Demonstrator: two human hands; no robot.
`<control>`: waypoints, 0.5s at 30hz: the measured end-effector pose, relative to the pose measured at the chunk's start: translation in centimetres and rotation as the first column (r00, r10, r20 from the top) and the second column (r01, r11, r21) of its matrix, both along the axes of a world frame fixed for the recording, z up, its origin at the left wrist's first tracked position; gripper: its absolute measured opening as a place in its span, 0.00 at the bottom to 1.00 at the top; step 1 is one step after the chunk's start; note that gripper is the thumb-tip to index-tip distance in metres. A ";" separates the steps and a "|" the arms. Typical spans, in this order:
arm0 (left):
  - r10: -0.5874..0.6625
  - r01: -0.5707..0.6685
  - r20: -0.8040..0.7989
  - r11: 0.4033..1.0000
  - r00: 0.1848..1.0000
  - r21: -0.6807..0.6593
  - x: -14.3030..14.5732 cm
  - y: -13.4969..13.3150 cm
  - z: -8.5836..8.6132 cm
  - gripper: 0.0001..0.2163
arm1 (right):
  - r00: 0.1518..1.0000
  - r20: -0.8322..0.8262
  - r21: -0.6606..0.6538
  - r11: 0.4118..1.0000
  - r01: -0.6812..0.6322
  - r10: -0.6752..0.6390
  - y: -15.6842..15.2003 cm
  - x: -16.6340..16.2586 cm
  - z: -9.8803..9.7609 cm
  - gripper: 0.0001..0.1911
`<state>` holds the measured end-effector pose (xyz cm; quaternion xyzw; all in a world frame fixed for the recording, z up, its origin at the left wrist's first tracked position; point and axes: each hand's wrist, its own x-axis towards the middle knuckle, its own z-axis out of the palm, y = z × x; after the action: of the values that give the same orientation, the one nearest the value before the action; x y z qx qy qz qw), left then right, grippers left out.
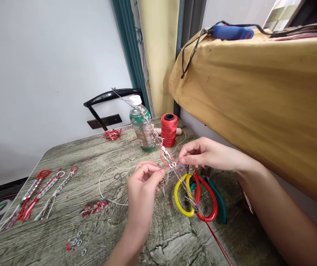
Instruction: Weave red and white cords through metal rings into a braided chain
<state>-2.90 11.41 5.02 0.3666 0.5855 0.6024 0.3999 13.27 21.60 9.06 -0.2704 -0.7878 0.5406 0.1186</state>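
My left hand (142, 184) and my right hand (202, 153) meet above a wooden table (105, 229), both pinched on a braided red-and-white cord piece (168, 158) with small metal rings. The left fingers pinch its red thread from the left; a ring sits on one finger. The right fingers pinch the ring end from the right. The braid's far end rises up and back over a green plastic bottle (143, 129). Loose red and white strands trail down toward me across scissors (195, 199) with yellow and red handles.
A red thread spool (169, 129) stands beside the bottle. Three finished braided pieces (43, 190) lie at the left, small metal rings (77, 242) near the front edge. Teal-handled pliers (219, 201) lie by the scissors. A yellow-covered surface (258, 92) with a blue tool (232, 32) rises at right.
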 end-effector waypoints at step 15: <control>0.133 -0.134 0.235 0.991 0.963 -0.011 -1.6 0.6 1.0 0.02 | 0.958 -0.081 0.073 0.957 0.280 -0.274 0.3 0.3 0.3 0.10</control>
<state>-4.51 12.00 6.03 0.2532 0.5559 0.6685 0.4241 13.55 21.95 9.34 -0.3540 -0.7593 0.4943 0.2319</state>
